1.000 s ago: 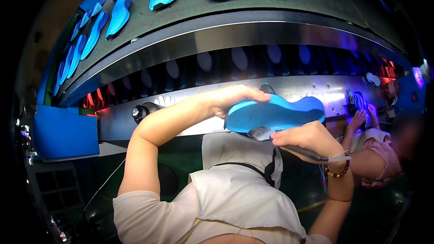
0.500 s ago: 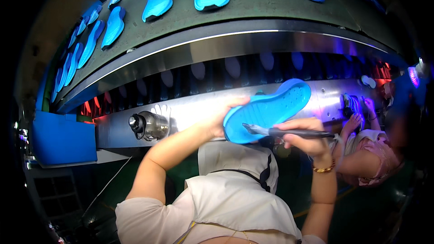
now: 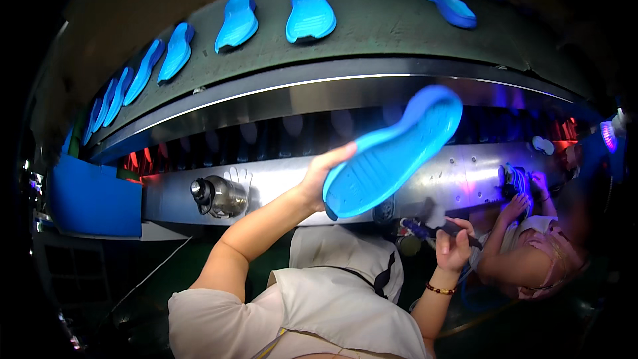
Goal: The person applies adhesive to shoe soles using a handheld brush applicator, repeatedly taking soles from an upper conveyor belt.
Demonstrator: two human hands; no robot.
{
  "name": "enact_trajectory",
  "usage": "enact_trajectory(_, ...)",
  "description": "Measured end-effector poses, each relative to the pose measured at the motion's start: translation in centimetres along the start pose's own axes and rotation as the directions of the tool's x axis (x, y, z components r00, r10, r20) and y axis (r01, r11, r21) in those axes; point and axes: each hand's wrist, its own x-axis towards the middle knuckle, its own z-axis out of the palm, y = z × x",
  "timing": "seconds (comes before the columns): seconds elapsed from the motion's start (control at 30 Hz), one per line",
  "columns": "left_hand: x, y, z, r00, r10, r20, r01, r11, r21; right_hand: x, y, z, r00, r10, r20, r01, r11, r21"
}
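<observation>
Blue sole (image 3: 392,153) now raised at frame centre, pinched at its heel by left hand (image 3: 322,176). Brush (image 3: 435,229) has dropped away lower right; I see right hand (image 3: 455,246) fisted round it.

sole (image 3: 392,153): bright blue shoe sole, ridged tread side facing us, no upper on it
pose: tilted, toe end up to the right, heel end down-left
where: held up in the air in front of the shiny metal machine, heel edge pinched in the left hand (image 3: 323,176)
tool (image 3: 435,229): thin dark pen-like stick, lying roughly level
where: gripped in the right hand (image 3: 454,247), just below the sole, not touching it
</observation>
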Motion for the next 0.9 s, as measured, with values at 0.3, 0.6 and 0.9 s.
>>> enact_trajectory(0.3,17.1,9.5,6.0,0.861,0.449,-0.238,-0.506,0.801,-0.320,0.7,0.8,-1.7,0.978,0.114,-0.174,-0.125,0.991,-0.055)
enact_trajectory(0.6,30.0,7.5,11.5,0.784,0.620,0.040,-0.065,0.018,0.998,1.4,-0.7,-4.9,0.948,0.108,-0.301,-0.139,0.987,-0.083)
enact_trajectory(0.9,37.6,6.2,14.8,0.855,0.295,0.426,-0.111,-0.698,0.707,1.7,-0.3,-7.7,0.901,0.022,-0.433,-0.043,0.998,-0.039)
